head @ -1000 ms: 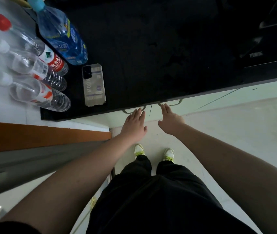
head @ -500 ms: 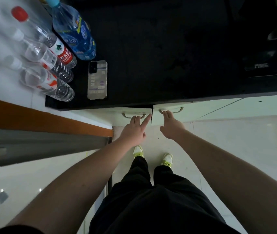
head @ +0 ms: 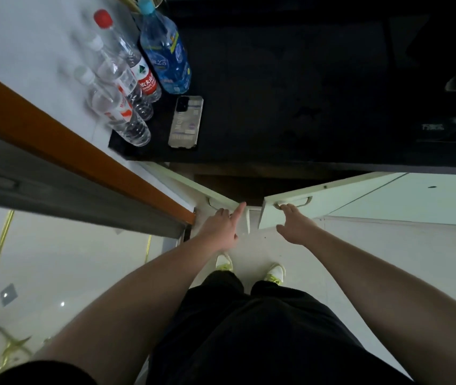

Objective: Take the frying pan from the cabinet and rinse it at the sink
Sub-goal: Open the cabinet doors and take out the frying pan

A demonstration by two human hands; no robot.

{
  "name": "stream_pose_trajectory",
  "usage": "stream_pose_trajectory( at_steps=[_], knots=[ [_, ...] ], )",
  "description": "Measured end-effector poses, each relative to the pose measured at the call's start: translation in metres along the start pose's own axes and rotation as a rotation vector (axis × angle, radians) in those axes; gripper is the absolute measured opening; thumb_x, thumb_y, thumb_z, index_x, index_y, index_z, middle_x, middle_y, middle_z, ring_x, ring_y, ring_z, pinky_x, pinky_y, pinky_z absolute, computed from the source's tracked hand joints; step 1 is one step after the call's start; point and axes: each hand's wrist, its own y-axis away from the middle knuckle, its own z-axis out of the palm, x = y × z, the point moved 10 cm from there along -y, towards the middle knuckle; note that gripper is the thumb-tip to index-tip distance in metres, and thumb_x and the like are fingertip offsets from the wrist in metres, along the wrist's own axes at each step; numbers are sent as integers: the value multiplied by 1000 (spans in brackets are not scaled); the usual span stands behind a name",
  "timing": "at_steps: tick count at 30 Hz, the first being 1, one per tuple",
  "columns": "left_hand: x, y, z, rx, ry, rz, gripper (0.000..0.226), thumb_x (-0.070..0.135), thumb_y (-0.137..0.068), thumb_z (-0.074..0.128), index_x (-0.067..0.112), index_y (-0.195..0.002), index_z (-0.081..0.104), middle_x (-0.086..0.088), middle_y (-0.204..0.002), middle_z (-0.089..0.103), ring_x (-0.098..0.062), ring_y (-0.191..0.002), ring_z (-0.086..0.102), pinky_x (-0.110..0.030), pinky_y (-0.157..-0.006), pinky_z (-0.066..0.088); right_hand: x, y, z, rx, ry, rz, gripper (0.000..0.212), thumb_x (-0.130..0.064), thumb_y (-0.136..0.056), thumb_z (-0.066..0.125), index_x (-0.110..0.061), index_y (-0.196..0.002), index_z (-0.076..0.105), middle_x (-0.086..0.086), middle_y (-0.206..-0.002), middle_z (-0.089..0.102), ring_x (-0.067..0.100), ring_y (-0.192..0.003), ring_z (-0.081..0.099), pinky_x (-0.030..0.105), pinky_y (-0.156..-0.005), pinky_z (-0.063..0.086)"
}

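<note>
Two pale green cabinet doors stand part open below the black countertop (head: 276, 93). My left hand (head: 221, 227) grips the handle (head: 212, 202) of the left door (head: 190, 183), its index finger stretched along the door's edge. My right hand (head: 296, 227) hooks its fingers into the handle (head: 303, 202) of the right door (head: 337, 191). The gap between the doors shows a dark brown cabinet interior (head: 249, 184). No frying pan can be seen in it, and no sink is in view.
Several water bottles (head: 126, 79), one of them blue (head: 164, 56), and a phone (head: 185, 122) lie on the counter's left end. A dark cooktop (head: 443, 79) is at the right. An orange-edged door frame (head: 82, 151) runs close on the left. My feet stand on pale floor tiles (head: 387, 259).
Both doors were closed a second ago and have swung outward. My hands moved from flat at the handles to gripping them and pulling towards me.
</note>
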Motion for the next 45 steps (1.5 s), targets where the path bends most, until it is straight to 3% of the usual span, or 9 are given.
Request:
stream_pose_trajectory(
  at_steps=[5, 9, 13, 18, 22, 29, 33, 38, 45],
  knots=[
    [-4, 21, 5, 45, -23, -11, 80, 32, -94, 53, 30, -152, -2, -18, -134, 51, -31, -119, 53, -43, -99, 46, 9, 18, 10, 0, -55, 59, 64, -35, -99, 45, -12, -153, 20, 3, -161, 17, 33, -124, 51, 38, -92, 48],
    [-6, 55, 5, 150, -214, 6, 74, 16, -90, 53, 23, -151, 13, -23, -132, 45, -35, -119, 46, -43, -98, 42, 14, 29, 23, 36, -121, 95, 68, -48, -98, 42, -11, -152, 23, 4, -160, 18, 34, -122, 54, 41, -91, 50],
    [-11, 93, 17, 268, -196, 104, 56, 12, -84, 51, 13, -138, 37, -19, -136, 40, -36, -124, 41, -44, -101, 39, 18, 39, 29, 89, -211, 259, 81, -65, -94, 30, -11, -153, 20, 5, -159, 20, 35, -117, 57, 37, -78, 51],
    [-38, 125, 54, 233, -164, 219, 51, 30, -91, 39, 5, -134, 47, -17, -143, 45, -30, -140, 32, -45, -118, 23, 22, 47, 30, 216, -185, 336, 94, -78, -85, 21, -10, -150, 28, 11, -154, 31, 36, -126, 50, 47, -95, 49],
    [-66, 153, 72, 220, -254, 231, 51, 42, -95, 29, 6, -116, 58, -16, -120, 60, -31, -123, 48, -46, -114, 28, 25, 54, 37, 259, -173, 375, 97, -81, -83, 20, -11, -149, 28, 10, -152, 33, 34, -117, 56, 44, -86, 54],
    [-111, 184, 81, 241, -238, 120, 45, 37, -97, 28, 8, -110, 60, -12, -111, 63, -28, -112, 52, -43, -111, 32, 31, 71, 47, 280, -191, 414, 88, -75, -88, 22, -11, -148, 28, 13, -145, 41, 33, -101, 63, 37, -66, 53],
    [-131, 185, 82, 136, -337, -19, 38, 33, -97, 33, 9, -113, 58, -12, -113, 62, -29, -107, 54, -43, -103, 35, 32, 86, 50, 294, -219, 414, 86, -72, -91, 17, -9, -149, 27, 13, -152, 32, 38, -120, 52, 44, -85, 47],
    [-151, 172, 83, -92, -354, -259, 30, 30, -89, 50, 16, -113, 60, -6, -111, 63, -24, -102, 54, -39, -91, 36, 45, 102, 58, 312, -276, 459, 84, -70, -92, 16, -8, -149, 26, 11, -151, 33, 40, -116, 55, 43, -83, 44],
    [-168, 182, 106, -361, -403, -463, 47, 23, -86, 56, 14, -132, 50, -9, -129, 56, -28, -120, 49, -47, -111, 27, 78, 115, 75, 299, -361, 512, 78, -66, -94, 21, -14, -152, 19, 6, -156, 28, 41, -115, 57, 48, -97, 43]
  ],
)
